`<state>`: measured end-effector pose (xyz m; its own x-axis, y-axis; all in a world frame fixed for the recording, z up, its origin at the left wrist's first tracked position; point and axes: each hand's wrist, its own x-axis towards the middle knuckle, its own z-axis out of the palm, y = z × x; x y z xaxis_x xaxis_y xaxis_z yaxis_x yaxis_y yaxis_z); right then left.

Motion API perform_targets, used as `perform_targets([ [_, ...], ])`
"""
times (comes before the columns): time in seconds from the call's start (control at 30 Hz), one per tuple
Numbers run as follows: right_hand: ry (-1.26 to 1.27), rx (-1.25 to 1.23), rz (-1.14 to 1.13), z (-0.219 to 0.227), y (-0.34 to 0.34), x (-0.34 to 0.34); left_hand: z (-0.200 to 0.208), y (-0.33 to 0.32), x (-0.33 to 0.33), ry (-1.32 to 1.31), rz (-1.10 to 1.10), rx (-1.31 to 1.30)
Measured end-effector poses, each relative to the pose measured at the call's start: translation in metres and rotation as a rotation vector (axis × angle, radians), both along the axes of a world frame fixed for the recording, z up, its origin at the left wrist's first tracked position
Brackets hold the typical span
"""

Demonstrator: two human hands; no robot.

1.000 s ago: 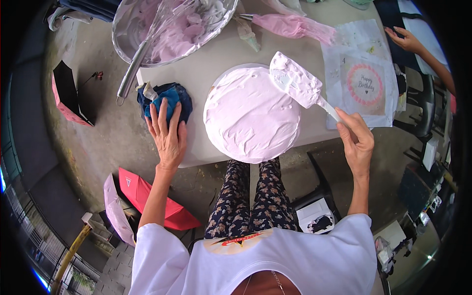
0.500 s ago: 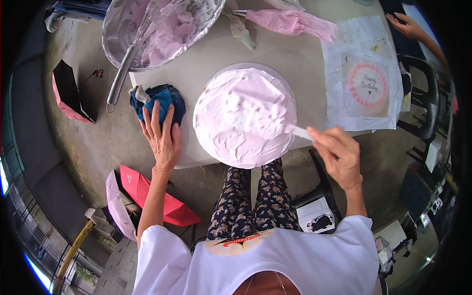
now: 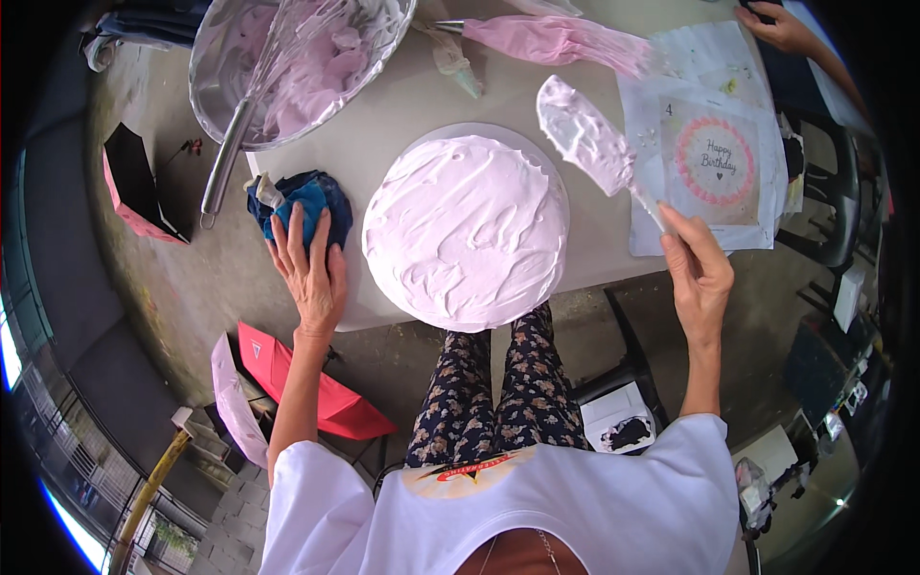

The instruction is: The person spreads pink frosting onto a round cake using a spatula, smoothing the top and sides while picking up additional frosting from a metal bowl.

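One left hand and one right hand, the person's own; one co-worker's hand beyond the right. One spatula in the right hand. One cake between both hands, on one counter. One cloth under the left hand; beyond it, one bowl, one whisk. Three umbrellas left of the left hand or its forearm. One cake picture beyond the right hand; at least two piping bags farther off.

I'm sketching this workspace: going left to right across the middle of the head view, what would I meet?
Open umbrella, blue cloth, pink cake, spatula, printed sheet, black chair.
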<state>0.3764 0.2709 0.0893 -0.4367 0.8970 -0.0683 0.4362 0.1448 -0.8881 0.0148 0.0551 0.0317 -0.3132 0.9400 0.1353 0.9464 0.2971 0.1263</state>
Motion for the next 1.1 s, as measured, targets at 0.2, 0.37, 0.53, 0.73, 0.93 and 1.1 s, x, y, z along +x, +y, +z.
perform_targets([
  [0.2, 0.072, -0.123, 0.107, 0.005, -0.018, -0.016, -0.002, -0.003, -0.005, -0.014, 0.004, 0.015],
  [0.37, 0.048, -0.168, -0.017, 0.001, -0.045, 0.011, -0.001, 0.006, -0.001, -0.009, -0.017, 0.016],
  [0.53, 0.060, -0.495, -0.174, 0.021, -0.095, 0.038, -0.002, -0.002, 0.001, 0.006, 0.006, 0.016],
  [0.73, 0.172, -0.562, -0.313, 0.054, -0.115, 0.057, 0.002, 0.002, 0.007, 0.000, -0.009, 0.023],
  [0.93, 0.067, -0.085, -0.098, 0.088, -0.054, 0.006, 0.013, 0.008, 0.009, 0.045, -0.007, 0.029],
  [1.1, 0.052, 0.162, 0.037, 0.103, -0.013, -0.054, 0.059, 0.009, 0.025, 0.000, -0.129, 0.155],
])
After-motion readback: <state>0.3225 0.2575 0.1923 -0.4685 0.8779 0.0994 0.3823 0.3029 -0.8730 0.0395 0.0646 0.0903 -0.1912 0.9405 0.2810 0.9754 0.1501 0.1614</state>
